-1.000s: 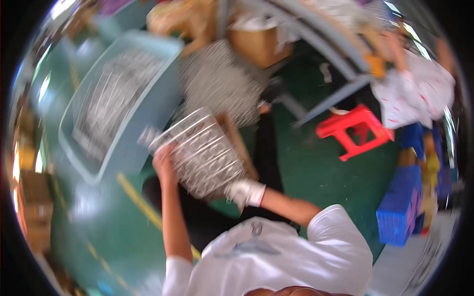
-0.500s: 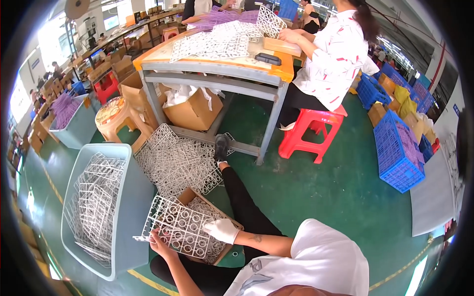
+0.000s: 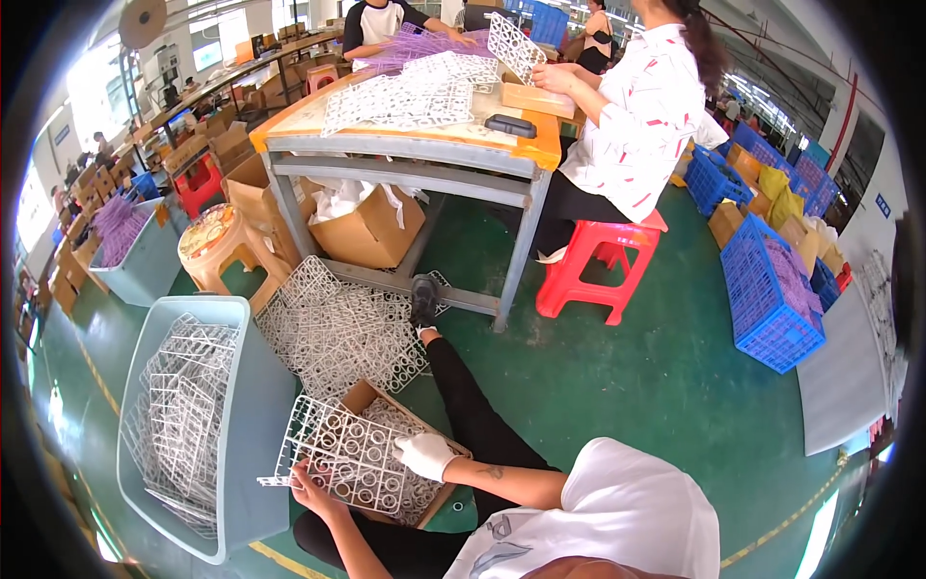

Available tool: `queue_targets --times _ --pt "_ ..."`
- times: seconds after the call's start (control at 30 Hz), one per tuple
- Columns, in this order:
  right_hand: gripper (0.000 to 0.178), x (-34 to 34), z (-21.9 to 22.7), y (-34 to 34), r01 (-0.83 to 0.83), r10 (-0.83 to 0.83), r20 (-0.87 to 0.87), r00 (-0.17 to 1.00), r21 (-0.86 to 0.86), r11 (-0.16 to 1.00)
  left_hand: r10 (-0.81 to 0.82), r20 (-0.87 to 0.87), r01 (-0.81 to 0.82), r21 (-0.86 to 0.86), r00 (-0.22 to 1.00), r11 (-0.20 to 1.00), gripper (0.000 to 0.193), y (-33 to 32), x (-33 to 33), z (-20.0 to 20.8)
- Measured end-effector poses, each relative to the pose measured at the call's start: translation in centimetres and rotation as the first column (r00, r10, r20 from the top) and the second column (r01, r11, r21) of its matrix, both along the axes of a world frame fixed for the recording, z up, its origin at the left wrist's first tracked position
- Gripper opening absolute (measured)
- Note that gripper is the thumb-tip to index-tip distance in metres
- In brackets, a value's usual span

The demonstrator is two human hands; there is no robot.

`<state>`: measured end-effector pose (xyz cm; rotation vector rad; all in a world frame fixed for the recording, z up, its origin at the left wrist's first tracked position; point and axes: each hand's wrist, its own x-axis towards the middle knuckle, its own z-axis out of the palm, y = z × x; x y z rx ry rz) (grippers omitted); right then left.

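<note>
A flat white plastic frame of moulded rings (image 3: 352,449) lies tilted over an open cardboard box (image 3: 424,405). My bare left hand (image 3: 313,490) pinches its lower left edge. At its right edge is my right hand (image 3: 424,456) in a white glove, fingers closed on the frame; their tips are partly hidden. Loose white rings (image 3: 410,422) fill the box beneath. To my left, a pale blue tub (image 3: 253,405) holds a heap of emptied-looking white frames (image 3: 183,415).
Beyond the box, a pile of ring frames (image 3: 333,323) covers the floor by my outstretched foot (image 3: 424,301). A metal-legged worktable (image 3: 405,135) stands ahead; a co-worker (image 3: 627,116) sits there on a red stool (image 3: 598,261). Blue crates (image 3: 767,299) stand at right.
The view has shifted slightly, so the scene sits a little lower. Both hands stay on the frame, nearly in place. A person across the table shows more, with an arm reaching over purple pieces.
</note>
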<state>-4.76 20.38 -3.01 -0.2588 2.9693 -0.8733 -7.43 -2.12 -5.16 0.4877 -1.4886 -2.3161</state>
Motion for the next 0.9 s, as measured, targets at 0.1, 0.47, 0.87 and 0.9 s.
queue_targets --times 0.1,0.47,0.87,0.9 --pt "0.032 -0.2 -1.4 -0.9 0.090 -0.094 -0.009 0.996 -0.194 0.977 0.070 0.010 -0.069 -0.026 0.998 0.997 0.028 0.8 0.1 1.4" --pt "0.029 1.6 -1.0 3.5 0.772 0.766 0.550 0.333 -0.625 0.113 -0.003 -0.004 0.002 -0.079 1.000 0.997 0.030 -0.7 0.2 0.9" --pt "0.032 1.1 4.9 0.4 0.415 0.283 0.597 0.751 -0.759 0.501 0.144 0.016 -0.145 0.079 0.989 0.986 0.029 -2.1 0.5 1.4" --pt "0.033 0.5 4.5 0.6 0.311 0.158 0.519 0.840 -0.699 0.644 0.139 -0.009 -0.138 0.059 0.990 0.989 0.028 -2.3 0.4 1.3"
